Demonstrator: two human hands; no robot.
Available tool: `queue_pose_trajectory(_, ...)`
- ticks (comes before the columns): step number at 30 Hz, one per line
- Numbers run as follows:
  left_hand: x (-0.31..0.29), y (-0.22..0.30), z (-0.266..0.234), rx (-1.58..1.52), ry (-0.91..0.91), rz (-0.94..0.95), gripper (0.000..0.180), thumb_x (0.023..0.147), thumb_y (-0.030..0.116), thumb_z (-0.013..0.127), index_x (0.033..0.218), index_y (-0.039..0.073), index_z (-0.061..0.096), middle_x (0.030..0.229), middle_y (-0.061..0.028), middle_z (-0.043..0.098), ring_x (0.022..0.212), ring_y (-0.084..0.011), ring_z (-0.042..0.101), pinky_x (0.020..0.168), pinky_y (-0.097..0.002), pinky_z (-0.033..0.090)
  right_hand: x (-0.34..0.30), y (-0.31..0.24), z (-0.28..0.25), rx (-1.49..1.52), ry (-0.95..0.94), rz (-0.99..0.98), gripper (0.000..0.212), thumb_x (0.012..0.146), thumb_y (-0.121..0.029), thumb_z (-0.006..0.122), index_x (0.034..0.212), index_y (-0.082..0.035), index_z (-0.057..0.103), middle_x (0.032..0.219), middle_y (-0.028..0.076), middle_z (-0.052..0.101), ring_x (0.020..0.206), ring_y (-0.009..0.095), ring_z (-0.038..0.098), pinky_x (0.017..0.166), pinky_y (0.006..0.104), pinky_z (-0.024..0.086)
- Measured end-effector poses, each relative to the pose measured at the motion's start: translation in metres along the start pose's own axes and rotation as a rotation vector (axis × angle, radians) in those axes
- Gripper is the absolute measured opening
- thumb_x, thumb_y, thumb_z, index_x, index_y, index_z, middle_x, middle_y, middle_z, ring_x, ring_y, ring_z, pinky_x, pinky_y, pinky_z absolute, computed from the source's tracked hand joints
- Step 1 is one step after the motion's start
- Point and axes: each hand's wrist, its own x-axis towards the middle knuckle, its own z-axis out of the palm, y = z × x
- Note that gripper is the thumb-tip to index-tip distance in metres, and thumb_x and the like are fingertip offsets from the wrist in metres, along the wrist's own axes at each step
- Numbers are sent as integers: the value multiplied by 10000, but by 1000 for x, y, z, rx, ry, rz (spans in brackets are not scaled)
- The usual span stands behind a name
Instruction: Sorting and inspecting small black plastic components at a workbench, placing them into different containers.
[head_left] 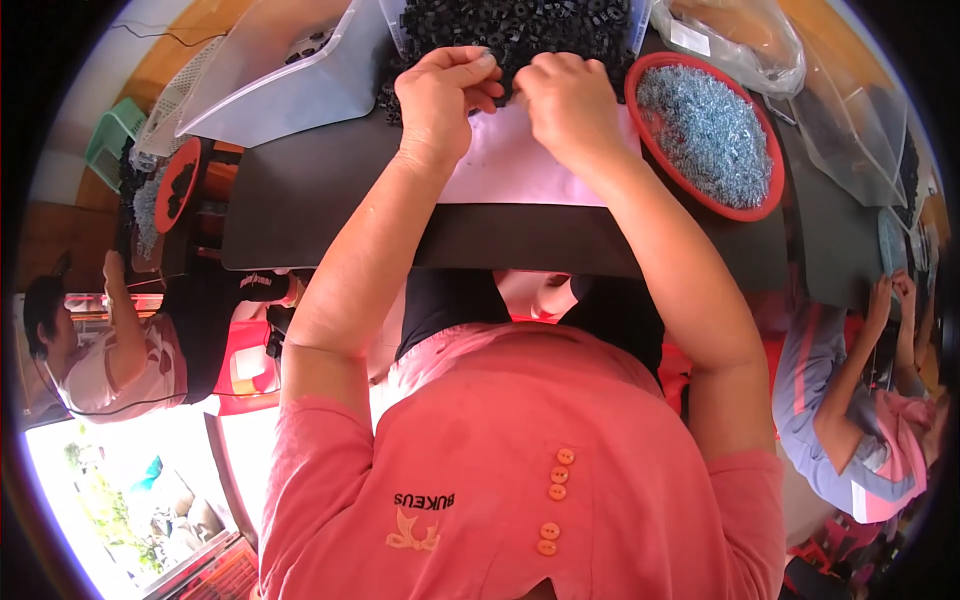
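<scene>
My left hand [445, 92] is closed, thumb and fingertips pinched together over the near edge of a heap of small black plastic parts [520, 25]. Whatever lies in the pinch is too small to make out. Just to its right, my right hand [572, 108] is curled with the fingers bent down at the same heap; its fingertips are partly hidden. The two hands are apart by a small gap. Under them a pale pink sheet [525, 165] lies on the dark tabletop [330, 190].
A red-rimmed basin [775, 180] of small shiny bluish pieces stands right of my right hand. A translucent bin [300, 95] sits at the left, a clear plastic bag [735, 35] at the far right. People sit working at left [120, 350] and right [850, 410].
</scene>
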Motion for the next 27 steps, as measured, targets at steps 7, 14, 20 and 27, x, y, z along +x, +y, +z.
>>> queue_pose_trajectory(7,-15,0,17,124,-210,11,177,892,22,623,1032,-84,642,869,-129,663,703,-169,616,590,-271,493,4,27,-34,709,63,427,167,823,-102,591,946,-52,692,826,108,694,737,244,653,668,316,496)
queue_pose_trajectory(14,-18,3,19,205,-225,-4,171,893,28,622,1022,-84,636,861,-115,664,710,-167,620,591,-269,491,4,31,-38,843,-32,461,157,824,-124,625,919,-28,706,727,80,677,662,139,598,628,291,464)
queue_pose_trajectory(20,-17,3,18,174,-237,-30,175,891,41,630,1021,-75,638,857,-113,665,699,-163,624,577,-265,486,5,29,-39,851,-27,447,167,817,-141,651,904,-8,701,687,77,656,639,124,578,605,289,447)
queue_pose_trajectory(27,-22,6,20,240,-244,-1,179,892,47,630,1021,-77,640,847,-111,665,698,-153,621,587,-260,489,6,28,-46,864,-85,450,177,817,-147,654,888,11,688,677,82,648,644,128,576,611,288,444)
